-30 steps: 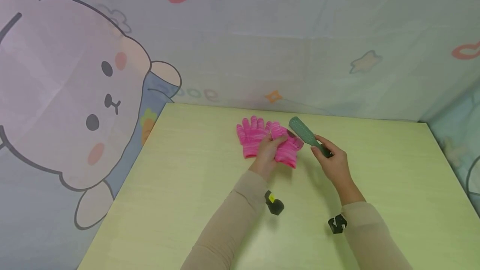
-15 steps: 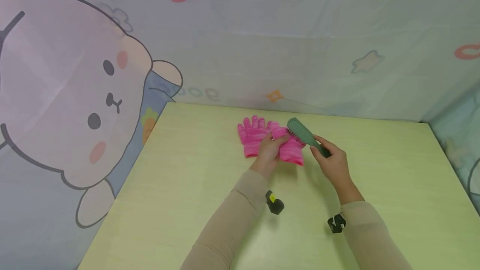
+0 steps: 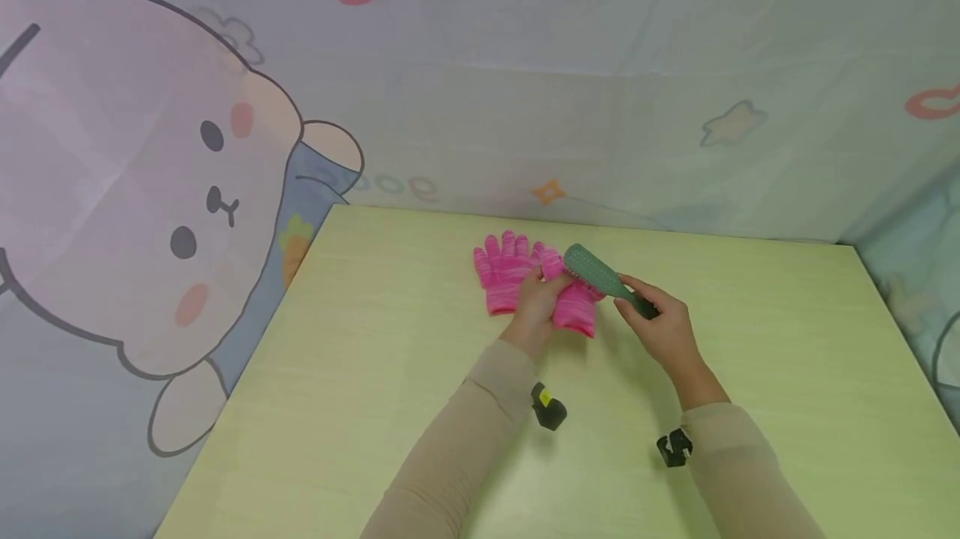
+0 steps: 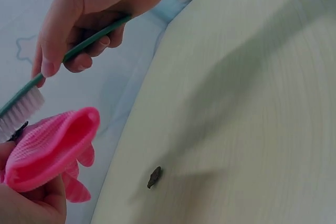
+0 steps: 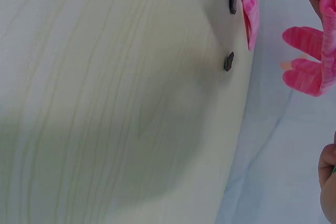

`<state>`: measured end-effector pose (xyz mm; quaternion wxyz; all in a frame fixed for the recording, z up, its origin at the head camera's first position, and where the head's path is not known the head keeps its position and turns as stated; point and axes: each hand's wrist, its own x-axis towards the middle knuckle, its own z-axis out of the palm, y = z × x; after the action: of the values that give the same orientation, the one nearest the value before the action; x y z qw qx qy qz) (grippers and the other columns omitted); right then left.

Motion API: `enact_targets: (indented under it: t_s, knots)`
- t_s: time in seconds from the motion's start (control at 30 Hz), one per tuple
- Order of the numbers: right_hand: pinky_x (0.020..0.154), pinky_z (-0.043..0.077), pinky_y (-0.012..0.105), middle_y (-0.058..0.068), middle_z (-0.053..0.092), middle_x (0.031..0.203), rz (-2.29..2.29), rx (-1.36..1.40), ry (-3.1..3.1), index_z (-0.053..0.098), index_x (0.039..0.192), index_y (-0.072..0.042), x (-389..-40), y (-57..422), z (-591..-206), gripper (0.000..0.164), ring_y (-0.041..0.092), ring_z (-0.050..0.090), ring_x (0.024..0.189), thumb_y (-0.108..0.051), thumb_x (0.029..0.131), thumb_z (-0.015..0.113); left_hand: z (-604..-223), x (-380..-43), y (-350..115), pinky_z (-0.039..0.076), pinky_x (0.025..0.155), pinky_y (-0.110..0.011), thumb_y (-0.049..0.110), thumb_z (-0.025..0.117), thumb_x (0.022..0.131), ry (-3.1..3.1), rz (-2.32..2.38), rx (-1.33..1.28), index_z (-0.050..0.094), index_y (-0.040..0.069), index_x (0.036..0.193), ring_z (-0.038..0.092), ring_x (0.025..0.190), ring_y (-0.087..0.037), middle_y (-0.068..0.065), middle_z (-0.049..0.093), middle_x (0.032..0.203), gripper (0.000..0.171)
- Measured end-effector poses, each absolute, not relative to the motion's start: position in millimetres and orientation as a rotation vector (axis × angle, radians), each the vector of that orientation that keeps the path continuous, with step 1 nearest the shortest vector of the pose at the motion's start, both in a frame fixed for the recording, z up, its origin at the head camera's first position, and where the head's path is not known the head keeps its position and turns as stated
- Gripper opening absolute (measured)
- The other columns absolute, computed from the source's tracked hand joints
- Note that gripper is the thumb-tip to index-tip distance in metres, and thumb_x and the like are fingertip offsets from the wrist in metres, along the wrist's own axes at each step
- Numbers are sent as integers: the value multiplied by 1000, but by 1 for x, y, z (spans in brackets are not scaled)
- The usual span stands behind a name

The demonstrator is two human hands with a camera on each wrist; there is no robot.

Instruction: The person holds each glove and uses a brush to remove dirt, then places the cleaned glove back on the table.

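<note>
My left hand (image 3: 534, 304) grips a pink striped knit glove (image 3: 576, 307), its thumb over the fabric and the cuff opening toward me. In my right hand (image 3: 666, 329) is a green brush (image 3: 596, 271), held by the handle with its bristles turned down over the glove. In the left wrist view the pale bristles (image 4: 23, 109) come right at a small dark piece (image 4: 19, 131) on the glove's upper side. A second pink glove (image 3: 502, 274) lies flat on the table, just left of the held one and partly behind my left hand.
Small dark bits lie on the pale yellow table (image 3: 360, 356); one bit (image 4: 154, 177) shows in the left wrist view, and several, including this bit (image 5: 228, 62), in the right wrist view. A cartoon-print cloth (image 3: 480, 106) hangs behind the table's far edge.
The brush has moved left and slightly toward me over the held glove, covering the dark patch seen earlier. That glove's cuff swung right, then back. The glove on the table stays put.
</note>
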<state>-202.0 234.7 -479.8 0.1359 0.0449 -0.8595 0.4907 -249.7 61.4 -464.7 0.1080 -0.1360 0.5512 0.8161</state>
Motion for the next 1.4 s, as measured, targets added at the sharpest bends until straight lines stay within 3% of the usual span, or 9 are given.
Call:
enact_targets:
  t_s: [0.1, 0.27, 0.47, 0.53, 0.67, 0.8, 1.13, 1.3, 1.4]
  knots:
    - [70, 44, 15, 14, 63, 110, 1368, 102, -2514, 59, 125, -11, -203, 234, -479, 40, 18, 56, 89, -27, 89, 62, -465, -249, 61, 49, 84, -28, 12, 72, 78, 1650, 2377, -412, 47, 0, 130, 61, 90, -18, -7, 62, 102, 59]
    - [81, 49, 34, 17, 60, 118, 1347, 11, -2498, 59, 126, -12, -204, 234, -479, 41, 26, 58, 101, -28, 89, 62, -463, -249, 58, 51, 79, -26, 13, 73, 79, 1662, 2329, -420, 48, 1, 129, 61, 83, -15, -6, 63, 98, 58]
    - [73, 44, 12, 15, 62, 113, 1361, 119, -2484, 60, 124, -11, -203, 235, -482, 38, 21, 56, 92, -23, 88, 63, -461, -248, 59, 47, 89, -30, 15, 70, 81, 1642, 2346, -476, 36, -1, 138, 59, 100, -22, -14, 55, 122, 69]
    - [74, 44, 12, 14, 62, 114, 1336, 158, -2493, 60, 124, -10, -203, 235, -483, 38, 21, 56, 92, -22, 88, 63, -461, -249, 60, 43, 95, -31, 18, 68, 83, 1644, 2352, -502, 31, -1, 141, 54, 111, -23, -15, 47, 133, 72]
    - [80, 50, 32, 15, 61, 117, 1281, 120, -2487, 61, 123, -10, -203, 234, -482, 37, 26, 58, 99, -23, 88, 63, -462, -251, 61, 49, 72, -19, 18, 64, 87, 1659, 2335, -487, 40, -3, 135, 58, 76, -9, -7, 62, 100, 58]
    - [82, 49, 45, 18, 60, 119, 1296, 57, -2474, 60, 123, -9, -203, 233, -480, 37, 30, 58, 101, -22, 88, 63, -464, -251, 60, 45, 53, -15, 13, 59, 89, 1625, 2358, -412, 55, -2, 116, 50, 55, -4, 1, 57, 72, 31]
    - [78, 43, 12, 16, 59, 120, 1340, 128, -2470, 60, 124, -9, -202, 235, -482, 38, 27, 57, 103, -21, 88, 64, -463, -251, 60, 52, 71, -21, 15, 61, 88, 1575, 2388, -429, 52, -3, 122, 59, 69, -8, -5, 64, 89, 39]
    - [84, 49, 39, 18, 60, 118, 1304, 116, -2457, 61, 122, -8, -203, 233, -482, 37, 30, 57, 103, -20, 88, 64, -461, -251, 62, 51, 79, -25, 13, 59, 89, 1533, 2410, -402, 53, -5, 121, 60, 75, -10, -8, 65, 94, 37]
    - [85, 48, 47, 19, 59, 119, 1304, 83, -2449, 61, 123, -8, -204, 234, -482, 37, 32, 57, 104, -21, 88, 64, -462, -250, 63, 52, 71, -23, 13, 58, 90, 1547, 2394, -359, 58, -2, 112, 58, 71, -9, -4, 64, 85, 26]
